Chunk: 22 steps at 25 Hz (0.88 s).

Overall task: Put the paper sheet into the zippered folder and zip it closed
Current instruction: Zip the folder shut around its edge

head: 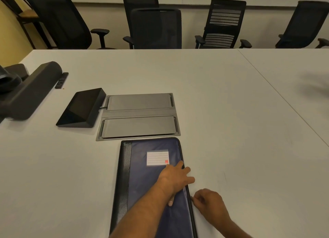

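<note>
The zippered folder (142, 175), dark blue with a black spine along its left side and a white label on the cover, lies closed flat on the white table (213, 95) right in front of me. My left hand (175, 179) rests flat on its cover near the right edge, fingers spread. My right hand (208, 204) is at the folder's right edge, its fingers pinched on the zipper pull at the black zipper track. No paper sheet is visible.
A grey cable-box lid (140, 116) is set into the table just beyond the folder. A black wedge-shaped screen device (81, 109) stands to its left, and a long black bar device (30, 91) lies farther left. Black office chairs (156, 27) line the far side.
</note>
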Tool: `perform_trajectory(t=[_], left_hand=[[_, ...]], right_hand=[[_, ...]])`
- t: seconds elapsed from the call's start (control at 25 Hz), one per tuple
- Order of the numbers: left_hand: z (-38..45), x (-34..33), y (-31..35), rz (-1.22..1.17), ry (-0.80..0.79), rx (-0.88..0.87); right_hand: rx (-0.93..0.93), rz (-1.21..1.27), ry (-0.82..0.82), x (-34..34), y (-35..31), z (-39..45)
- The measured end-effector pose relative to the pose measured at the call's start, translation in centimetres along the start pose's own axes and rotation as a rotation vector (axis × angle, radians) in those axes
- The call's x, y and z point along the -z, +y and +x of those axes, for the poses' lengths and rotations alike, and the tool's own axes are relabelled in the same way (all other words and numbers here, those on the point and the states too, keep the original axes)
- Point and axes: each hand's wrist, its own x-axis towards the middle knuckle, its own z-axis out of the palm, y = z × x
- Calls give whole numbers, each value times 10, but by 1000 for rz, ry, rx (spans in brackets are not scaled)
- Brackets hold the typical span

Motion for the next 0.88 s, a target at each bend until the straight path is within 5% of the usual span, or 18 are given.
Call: perform_trajectory(t=[0.44, 0.6, 0.88], left_hand=[[2, -5, -5, -172, 122, -46], [14, -4, 0, -241, 265, 121], [45, -5, 23, -270, 188, 381]], right_hand=[[74, -12, 96, 9, -11, 52], [131, -23, 107, 6, -9, 54], [76, -28, 59, -3, -6, 56]])
